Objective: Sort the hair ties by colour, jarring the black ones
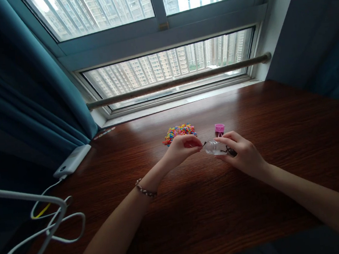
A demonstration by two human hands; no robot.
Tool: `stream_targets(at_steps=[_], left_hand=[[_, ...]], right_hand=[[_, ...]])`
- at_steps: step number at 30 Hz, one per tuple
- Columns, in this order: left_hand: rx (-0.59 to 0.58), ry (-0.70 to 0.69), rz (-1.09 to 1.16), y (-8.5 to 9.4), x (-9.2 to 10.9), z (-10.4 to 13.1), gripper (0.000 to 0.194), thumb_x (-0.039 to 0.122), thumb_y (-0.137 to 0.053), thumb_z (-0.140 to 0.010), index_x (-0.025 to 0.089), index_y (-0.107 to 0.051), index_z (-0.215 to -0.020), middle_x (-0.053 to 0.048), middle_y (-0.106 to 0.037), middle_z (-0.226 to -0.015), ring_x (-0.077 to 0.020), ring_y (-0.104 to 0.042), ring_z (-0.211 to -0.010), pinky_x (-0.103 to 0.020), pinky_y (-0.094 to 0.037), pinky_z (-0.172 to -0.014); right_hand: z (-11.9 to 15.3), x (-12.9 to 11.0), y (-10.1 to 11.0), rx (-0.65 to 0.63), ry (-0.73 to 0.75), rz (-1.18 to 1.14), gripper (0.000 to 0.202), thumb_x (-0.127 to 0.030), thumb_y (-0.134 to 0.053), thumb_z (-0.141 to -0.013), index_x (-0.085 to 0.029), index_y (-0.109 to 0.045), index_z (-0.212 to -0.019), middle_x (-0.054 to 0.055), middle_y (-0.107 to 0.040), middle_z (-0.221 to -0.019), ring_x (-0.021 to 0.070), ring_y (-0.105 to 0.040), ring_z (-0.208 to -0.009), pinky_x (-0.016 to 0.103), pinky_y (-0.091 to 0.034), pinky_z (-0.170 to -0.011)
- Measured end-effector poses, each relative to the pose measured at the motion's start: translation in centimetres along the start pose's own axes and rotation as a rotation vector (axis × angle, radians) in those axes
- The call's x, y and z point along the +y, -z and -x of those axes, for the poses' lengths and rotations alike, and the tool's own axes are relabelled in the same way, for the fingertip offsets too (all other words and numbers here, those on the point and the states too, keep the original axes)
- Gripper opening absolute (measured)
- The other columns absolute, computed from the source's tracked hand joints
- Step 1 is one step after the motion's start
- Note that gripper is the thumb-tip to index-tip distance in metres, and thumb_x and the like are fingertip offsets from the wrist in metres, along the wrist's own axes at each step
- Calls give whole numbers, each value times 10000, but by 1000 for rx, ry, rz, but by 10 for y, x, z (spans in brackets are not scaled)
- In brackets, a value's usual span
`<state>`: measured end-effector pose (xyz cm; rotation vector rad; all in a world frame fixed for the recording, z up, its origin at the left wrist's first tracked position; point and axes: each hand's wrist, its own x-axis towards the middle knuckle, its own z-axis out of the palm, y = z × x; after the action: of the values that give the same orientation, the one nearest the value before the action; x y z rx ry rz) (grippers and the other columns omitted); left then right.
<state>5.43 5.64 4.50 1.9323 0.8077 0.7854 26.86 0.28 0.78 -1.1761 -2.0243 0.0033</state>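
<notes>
My right hand [242, 152] holds a small clear plastic bottle [214, 148] tilted on its side, its mouth pointing left. A few dark bands show inside it near my fingers. My left hand [181, 148] pinches a small dark rubber band [203, 143] right at the bottle's mouth. Just behind my left hand lies a pile of colourful small rubber bands [179, 132] on the wooden table [203, 208]. A pink bottle cap [219, 128] sits on the table behind the bottle. A beaded bracelet [145, 190] is on my left wrist.
A white power bank [72, 161] with a white cable [46, 230] lies at the table's left edge. A teal curtain [21, 87] hangs at the left, and the window with a rail [179, 81] runs along the back.
</notes>
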Motion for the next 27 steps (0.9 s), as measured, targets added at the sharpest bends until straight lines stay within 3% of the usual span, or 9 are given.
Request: stream_targets(at_steps=[8, 18, 23, 27], left_hand=[[12, -79, -70, -2, 10, 4, 156, 244, -625, -729, 92, -635, -765, -55, -630, -729, -112, -570, -676, -224, -475, -650], [18, -232, -237, -8, 10, 4, 183, 286, -633, -735, 114, -686, -768, -68, -644, -716, -109, -557, -626, -219, -459, -590], [59, -193, -139, -8, 10, 6, 180, 252, -622, -750, 120, -662, -866, -63, -668, -763, -116, -593, -670, -232, -494, -641], [156, -183, 14, -7, 12, 7, 164, 248, -616, -754, 116, -651, -845, -73, -665, -811, -123, -612, -682, -251, -525, -661]], right_hand=[[0, 0, 0, -13, -32, -10, 397, -315, -639, -745, -229, -555, -1123, 65, -556, -978, 222, -566, -859, 343, -483, -766], [0, -3, -1, -13, 43, -77, 401, -326, -629, -753, -239, -547, -1135, 63, -561, -961, 214, -572, -858, 326, -496, -744], [-1, -5, 2, 3, -1, -131, 394, -330, -636, -750, -230, -551, -1123, 66, -561, -977, 216, -568, -861, 330, -486, -748], [-5, 8, 2, 133, -159, -221, 350, -375, -641, -742, -212, -589, -1047, 64, -588, -974, 223, -580, -864, 350, -487, -762]])
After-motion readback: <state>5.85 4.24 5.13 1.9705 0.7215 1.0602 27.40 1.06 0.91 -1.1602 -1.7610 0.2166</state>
